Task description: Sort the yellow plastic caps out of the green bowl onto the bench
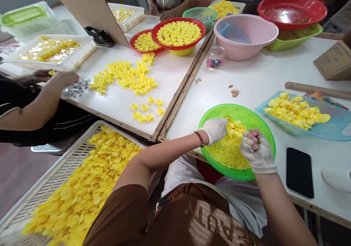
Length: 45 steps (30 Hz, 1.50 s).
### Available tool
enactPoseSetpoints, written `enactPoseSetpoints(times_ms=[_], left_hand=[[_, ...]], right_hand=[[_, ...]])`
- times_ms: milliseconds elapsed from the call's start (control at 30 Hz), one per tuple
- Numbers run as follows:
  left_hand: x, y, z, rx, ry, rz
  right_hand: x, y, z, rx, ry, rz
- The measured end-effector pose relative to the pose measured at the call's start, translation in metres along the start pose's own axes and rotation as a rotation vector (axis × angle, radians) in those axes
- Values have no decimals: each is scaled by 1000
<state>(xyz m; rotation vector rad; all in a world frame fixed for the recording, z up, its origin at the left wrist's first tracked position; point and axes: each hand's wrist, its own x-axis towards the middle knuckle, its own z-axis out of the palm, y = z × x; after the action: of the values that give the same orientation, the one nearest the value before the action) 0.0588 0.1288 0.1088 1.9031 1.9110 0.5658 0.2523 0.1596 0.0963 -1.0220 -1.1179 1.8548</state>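
Note:
Over a green bowl (267, 129) at the table's front edge, both my hands work in white gloves. My left hand (216, 130) is closed, its fingertips at a cluster of yellow plastic cups (236, 127); what it grips is hidden. My right hand (256, 149) is curled, bare fingertips pressed to the thumb, and anything between them is too small to make out. Small yellow pellets (229, 154) fill the bowl's near side below the hands. Right of the bowl, a blue scoop-like tray (336, 125) carries more yellow pieces (297, 110).
A black phone (299, 172) and white cup (337, 178) lie to the right. Ahead stand a clear jar (215, 57) and pink basin (246, 37). A crate (52, 167) of yellow pieces sits lower left. A co-worker's hands (59, 79) are at the left table.

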Motion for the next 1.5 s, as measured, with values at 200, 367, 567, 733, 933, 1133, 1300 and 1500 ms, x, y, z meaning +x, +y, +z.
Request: enactPoseSetpoints(times_ms=[200,367,567,733,933,1133,1300,1500], left_hand=[[-31,-3,1,-280,-17,33],[-34,7,12,-413,-45,65],[-27,8,18,-314,-23,91],[-30,13,16,-395,-67,71],[-33,15,15,-439,-72,62],[-35,12,19,-423,-41,115],[-35,12,20,-357,-28,185],[-35,11,21,-349,-39,188]], right_hand=[[2,-2,8,310,46,46],[3,-9,33,510,163,80],[10,-16,44,531,275,-34],[5,-13,52,371,267,-170],[5,-9,57,306,250,-257],[6,-11,47,390,261,-154],[1,-11,48,381,229,-196],[3,-10,49,396,249,-180]])
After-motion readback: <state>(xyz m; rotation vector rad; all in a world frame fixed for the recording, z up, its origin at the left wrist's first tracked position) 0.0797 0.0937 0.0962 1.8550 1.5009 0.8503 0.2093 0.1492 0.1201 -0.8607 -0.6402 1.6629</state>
